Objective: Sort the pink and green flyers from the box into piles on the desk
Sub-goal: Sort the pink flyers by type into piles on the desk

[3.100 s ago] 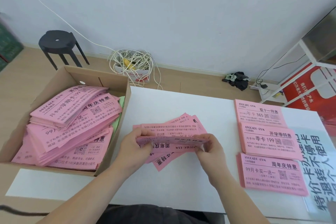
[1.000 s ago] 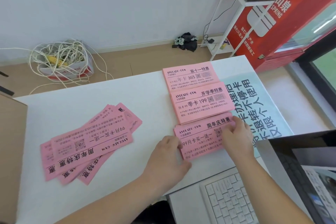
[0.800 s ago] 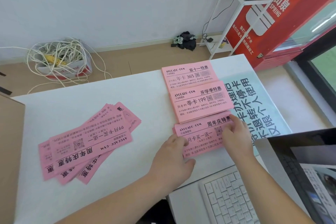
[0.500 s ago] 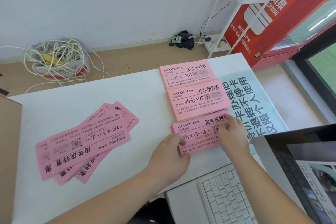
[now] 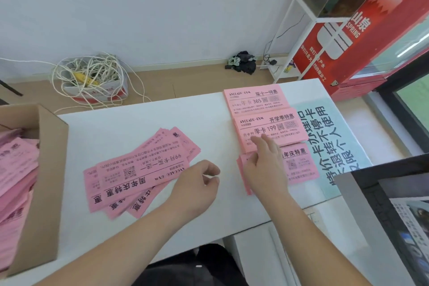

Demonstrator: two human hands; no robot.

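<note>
Three neat piles of pink flyers lie in a column at the desk's right: far pile (image 5: pixel 255 100), middle pile (image 5: pixel 271 129), near pile (image 5: pixel 299 165). My right hand (image 5: pixel 264 167) rests over the near pile's left part, fingers straight and reaching onto the middle pile's lower edge. A loose fan of pink flyers (image 5: pixel 139 172) lies mid-desk. My left hand (image 5: pixel 197 183) hovers beside the fan's right end, fingers loosely curled and holding nothing. The cardboard box (image 5: pixel 46 169) at the left holds more pink flyers (image 5: pixel 16 169). No green flyer shows.
A pale blue printed sheet (image 5: pixel 332 141) lies right of the piles. A laptop or monitor edge (image 5: pixel 383 216) stands at the near right. On the floor beyond the white desk (image 5: pixel 127 123) sit a box of tangled cord (image 5: pixel 92 76) and a white shelf frame (image 5: pixel 292 30).
My left hand has left the near pile and moved left towards the loose fan. My right hand slid up onto the middle pile's edge. The view swung left, showing the box.
</note>
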